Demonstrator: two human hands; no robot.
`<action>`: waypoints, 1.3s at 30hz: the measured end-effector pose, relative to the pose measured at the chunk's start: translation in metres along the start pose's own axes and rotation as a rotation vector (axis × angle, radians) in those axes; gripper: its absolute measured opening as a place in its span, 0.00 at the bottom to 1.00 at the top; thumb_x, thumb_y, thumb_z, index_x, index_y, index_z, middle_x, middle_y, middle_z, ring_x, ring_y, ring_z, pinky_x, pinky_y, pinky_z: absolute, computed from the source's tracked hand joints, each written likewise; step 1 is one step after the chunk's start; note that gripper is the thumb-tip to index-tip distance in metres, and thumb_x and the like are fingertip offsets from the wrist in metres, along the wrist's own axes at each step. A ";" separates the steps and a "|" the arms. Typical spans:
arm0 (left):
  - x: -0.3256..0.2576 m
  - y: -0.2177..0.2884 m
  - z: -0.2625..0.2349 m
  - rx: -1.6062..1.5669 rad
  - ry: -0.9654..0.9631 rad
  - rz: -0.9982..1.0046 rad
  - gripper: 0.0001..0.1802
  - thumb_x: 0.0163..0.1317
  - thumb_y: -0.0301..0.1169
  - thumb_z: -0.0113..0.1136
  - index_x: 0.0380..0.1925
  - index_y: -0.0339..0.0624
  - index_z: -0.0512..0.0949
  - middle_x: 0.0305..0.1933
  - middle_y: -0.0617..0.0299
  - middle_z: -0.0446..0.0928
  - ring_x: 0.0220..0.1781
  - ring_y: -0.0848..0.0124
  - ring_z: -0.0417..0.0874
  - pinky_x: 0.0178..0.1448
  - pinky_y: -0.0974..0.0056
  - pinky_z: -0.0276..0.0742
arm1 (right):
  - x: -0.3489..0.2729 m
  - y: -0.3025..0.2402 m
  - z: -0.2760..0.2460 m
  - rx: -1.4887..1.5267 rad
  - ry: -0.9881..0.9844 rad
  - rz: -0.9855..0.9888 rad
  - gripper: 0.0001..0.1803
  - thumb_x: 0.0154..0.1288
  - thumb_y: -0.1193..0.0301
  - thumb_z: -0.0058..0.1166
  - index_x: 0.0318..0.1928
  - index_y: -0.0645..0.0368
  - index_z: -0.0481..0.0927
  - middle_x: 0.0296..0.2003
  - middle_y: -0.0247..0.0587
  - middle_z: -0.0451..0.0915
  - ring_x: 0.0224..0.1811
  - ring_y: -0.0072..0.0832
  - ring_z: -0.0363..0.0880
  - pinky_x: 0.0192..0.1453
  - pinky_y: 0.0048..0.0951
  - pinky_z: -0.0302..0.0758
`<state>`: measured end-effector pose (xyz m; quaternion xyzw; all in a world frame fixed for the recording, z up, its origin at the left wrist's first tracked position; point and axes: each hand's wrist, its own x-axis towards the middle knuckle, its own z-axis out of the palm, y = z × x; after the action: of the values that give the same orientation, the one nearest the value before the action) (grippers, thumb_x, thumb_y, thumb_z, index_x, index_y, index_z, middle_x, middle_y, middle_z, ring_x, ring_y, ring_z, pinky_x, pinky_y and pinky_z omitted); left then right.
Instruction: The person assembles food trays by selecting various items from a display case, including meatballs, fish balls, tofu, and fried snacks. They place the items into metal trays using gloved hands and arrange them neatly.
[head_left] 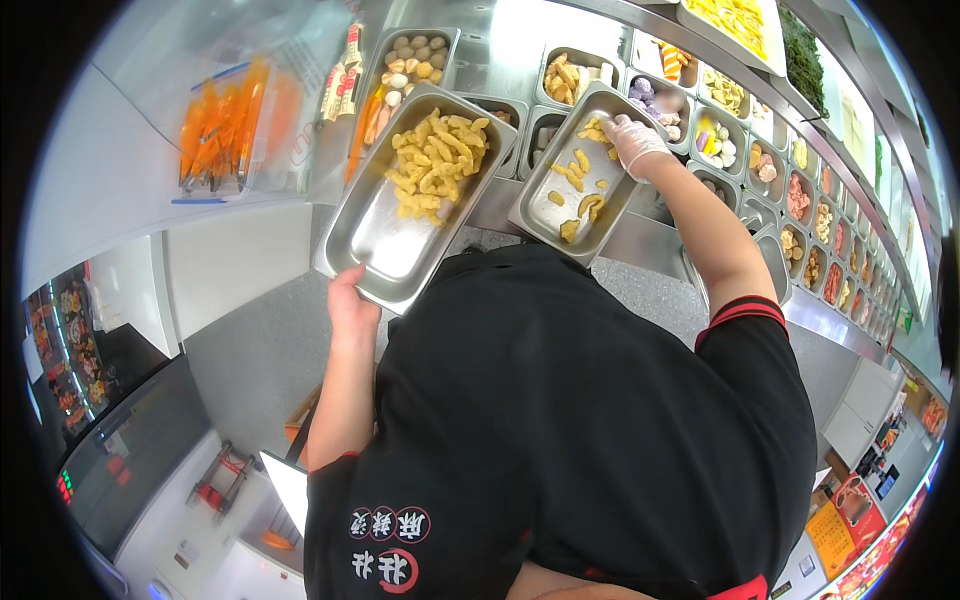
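My left hand (352, 305) is closed on the near rim of a large steel pan (385, 255), which tilts down toward me. Yellow, crisp-looking strips of food (440, 155) are heaped toward the far end of this pan. To its right a smaller steel pan (540, 210) rests at the counter's front edge, with a few scattered yellow pieces (575, 170) in it. My right hand (637, 145), in a clear glove, reaches into the smaller pan's far right end. Its fingers are curled beside some yellow pieces; what they hold, if anything, is hidden.
Rows of steel food pans (715, 140) run along the counter to the right. Behind the large pan stands a pan of balls and skewers (415, 60). Orange-handled utensils (225, 130) fill a clear container at the left. A metal rail (850, 170) crosses above the right-hand pans.
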<state>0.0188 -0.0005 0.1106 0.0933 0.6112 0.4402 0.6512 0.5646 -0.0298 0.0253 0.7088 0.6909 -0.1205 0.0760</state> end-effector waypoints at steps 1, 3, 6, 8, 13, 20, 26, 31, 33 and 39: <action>0.000 0.001 0.000 -0.013 -0.013 -0.017 0.28 0.63 0.14 0.49 0.65 0.32 0.72 0.64 0.47 0.77 0.67 0.50 0.80 0.71 0.44 0.79 | 0.003 0.000 0.005 -0.014 -0.008 -0.015 0.18 0.72 0.76 0.48 0.61 0.59 0.76 0.52 0.57 0.83 0.55 0.50 0.85 0.58 0.46 0.82; -0.001 0.002 -0.001 0.002 -0.018 -0.021 0.28 0.63 0.14 0.50 0.66 0.32 0.71 0.64 0.47 0.77 0.67 0.50 0.80 0.71 0.44 0.79 | 0.012 -0.003 0.012 -0.034 -0.074 -0.036 0.18 0.73 0.75 0.48 0.61 0.59 0.75 0.52 0.56 0.83 0.55 0.49 0.85 0.57 0.45 0.82; 0.001 0.002 -0.002 0.003 0.041 0.005 0.29 0.62 0.13 0.51 0.66 0.33 0.69 0.65 0.47 0.76 0.67 0.49 0.80 0.71 0.44 0.79 | 0.020 -0.003 0.013 0.015 -0.122 -0.087 0.16 0.72 0.75 0.48 0.58 0.59 0.77 0.54 0.56 0.83 0.57 0.49 0.85 0.59 0.45 0.82; 0.004 0.000 -0.006 -0.022 -0.005 -0.012 0.30 0.61 0.13 0.52 0.66 0.34 0.69 0.65 0.47 0.75 0.66 0.50 0.80 0.70 0.44 0.79 | 0.022 -0.005 0.012 0.047 -0.154 -0.046 0.16 0.71 0.74 0.48 0.57 0.59 0.77 0.55 0.57 0.83 0.58 0.49 0.84 0.60 0.45 0.81; 0.014 -0.002 -0.021 -0.018 0.006 0.007 0.30 0.60 0.12 0.53 0.65 0.34 0.69 0.65 0.48 0.75 0.64 0.50 0.81 0.69 0.44 0.80 | 0.023 -0.024 -0.021 0.232 -0.085 0.260 0.16 0.72 0.73 0.48 0.57 0.60 0.76 0.56 0.57 0.82 0.60 0.50 0.83 0.62 0.48 0.80; 0.012 -0.007 -0.010 0.045 0.005 0.037 0.25 0.63 0.18 0.52 0.62 0.30 0.73 0.61 0.46 0.79 0.64 0.50 0.82 0.72 0.45 0.77 | 0.023 -0.171 -0.124 0.545 0.094 -0.094 0.18 0.73 0.64 0.53 0.58 0.59 0.75 0.53 0.55 0.82 0.58 0.50 0.83 0.61 0.47 0.79; 0.010 -0.007 0.001 -0.003 -0.057 0.002 0.29 0.60 0.13 0.52 0.63 0.36 0.72 0.61 0.50 0.78 0.63 0.51 0.81 0.69 0.44 0.79 | 0.036 -0.234 -0.153 0.487 0.164 -0.164 0.23 0.75 0.56 0.55 0.56 0.62 0.74 0.53 0.54 0.81 0.58 0.50 0.82 0.62 0.46 0.79; 0.009 -0.008 -0.008 -0.041 -0.027 -0.046 0.26 0.61 0.14 0.52 0.62 0.33 0.73 0.60 0.49 0.78 0.63 0.52 0.82 0.69 0.45 0.79 | 0.028 -0.109 -0.148 0.509 0.289 0.099 0.18 0.69 0.60 0.60 0.51 0.60 0.80 0.50 0.53 0.84 0.54 0.51 0.82 0.59 0.46 0.79; 0.007 -0.008 -0.009 -0.052 -0.008 -0.053 0.25 0.62 0.15 0.52 0.61 0.31 0.73 0.61 0.48 0.78 0.63 0.51 0.82 0.69 0.45 0.79 | 0.010 -0.074 -0.123 0.314 0.056 0.070 0.12 0.70 0.67 0.56 0.50 0.58 0.81 0.47 0.53 0.85 0.54 0.50 0.83 0.60 0.46 0.79; -0.005 -0.005 0.002 -0.037 0.075 -0.083 0.22 0.66 0.19 0.51 0.61 0.26 0.72 0.63 0.45 0.77 0.65 0.49 0.80 0.72 0.43 0.76 | -0.047 -0.081 -0.020 0.033 -0.248 0.022 0.26 0.69 0.76 0.56 0.68 0.55 0.74 0.61 0.54 0.78 0.55 0.47 0.86 0.59 0.42 0.83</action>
<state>0.0235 -0.0060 0.1107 0.0390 0.6303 0.4273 0.6470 0.4848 -0.0670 0.0625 0.6972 0.6662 -0.2178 0.1505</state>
